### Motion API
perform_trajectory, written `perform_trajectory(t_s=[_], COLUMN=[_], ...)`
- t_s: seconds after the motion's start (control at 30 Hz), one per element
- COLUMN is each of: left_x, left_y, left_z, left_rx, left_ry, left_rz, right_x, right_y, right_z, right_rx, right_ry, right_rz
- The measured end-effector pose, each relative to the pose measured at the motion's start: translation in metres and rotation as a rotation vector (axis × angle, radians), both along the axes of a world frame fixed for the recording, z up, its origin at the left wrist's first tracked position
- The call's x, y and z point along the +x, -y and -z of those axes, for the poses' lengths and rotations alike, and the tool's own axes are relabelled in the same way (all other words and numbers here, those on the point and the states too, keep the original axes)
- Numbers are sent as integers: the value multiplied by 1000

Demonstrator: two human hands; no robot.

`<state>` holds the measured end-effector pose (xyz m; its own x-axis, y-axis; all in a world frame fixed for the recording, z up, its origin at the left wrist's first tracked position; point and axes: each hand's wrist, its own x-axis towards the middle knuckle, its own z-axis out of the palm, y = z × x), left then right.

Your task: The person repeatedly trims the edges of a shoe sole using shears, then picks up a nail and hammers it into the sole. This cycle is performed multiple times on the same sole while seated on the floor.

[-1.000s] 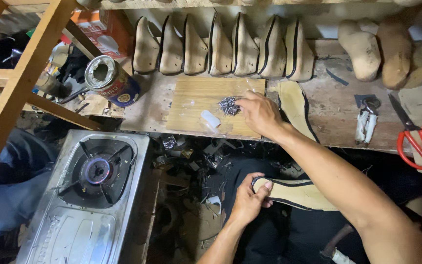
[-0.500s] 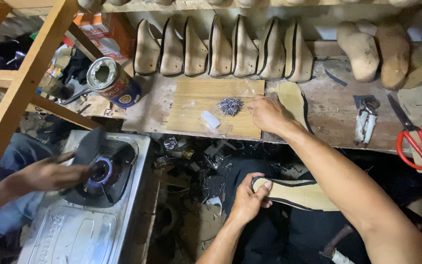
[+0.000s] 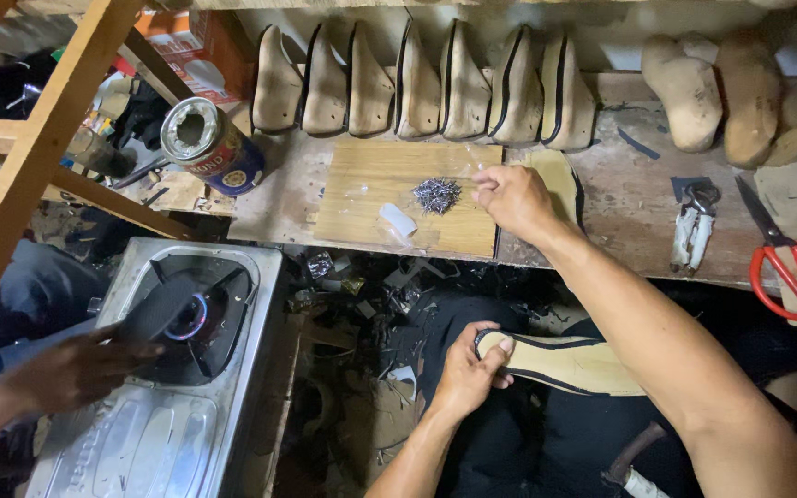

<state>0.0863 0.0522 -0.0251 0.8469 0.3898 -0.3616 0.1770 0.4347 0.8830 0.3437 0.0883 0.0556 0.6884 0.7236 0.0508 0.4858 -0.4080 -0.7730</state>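
Note:
My right hand [image 3: 512,198] rests on the workbench just right of a small pile of nails [image 3: 436,194] on a pale wooden board [image 3: 366,180]. Its fingertips are pinched together; anything between them is too small to see. Lower down, over my lap, my left hand [image 3: 468,369] grips the heel end of a tan shoe sole with a black edge [image 3: 569,361]. Another tan sole [image 3: 557,175] lies flat on the bench under my right wrist.
A row of shoe lasts [image 3: 417,88] lines the back of the bench. Pincers [image 3: 694,226] and red scissors [image 3: 791,263] lie at right, a tin can [image 3: 209,143] at left. Another person's hand [image 3: 76,369] holds a dark sole over a lit gas stove [image 3: 186,318]. Wooden beams [image 3: 39,166] cross at left.
My right hand has lifted off the nail pile and drawn back to its right. Another person's hand has come in from the left and holds a dark sole over the burner.

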Motion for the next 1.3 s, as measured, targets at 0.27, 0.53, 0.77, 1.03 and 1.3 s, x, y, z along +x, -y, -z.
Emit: perform_trajectory(t_s=[0.27, 0.53, 0.77, 1.03, 1.3], left_x=[0, 1, 2, 2, 3], left_y=[-2, -1, -1, -1, -2], left_z=[-3, -2, 0, -1, 0], left_rx=[-4, -13, 7, 7, -16], left_ry=[-7, -12, -12, -27, -16], left_rz=[9, 12, 11, 16, 11], right_x=[-12, -8, 0, -6, -9], right_y=[4, 2, -1, 0, 1], right_z=[-32, -29, -13, -26, -40], right_rx=[-231, -145, -10, -145, -176], right_ry=[-65, -53, -62, 11, -144], right_rz=[74, 49, 1, -8, -22])
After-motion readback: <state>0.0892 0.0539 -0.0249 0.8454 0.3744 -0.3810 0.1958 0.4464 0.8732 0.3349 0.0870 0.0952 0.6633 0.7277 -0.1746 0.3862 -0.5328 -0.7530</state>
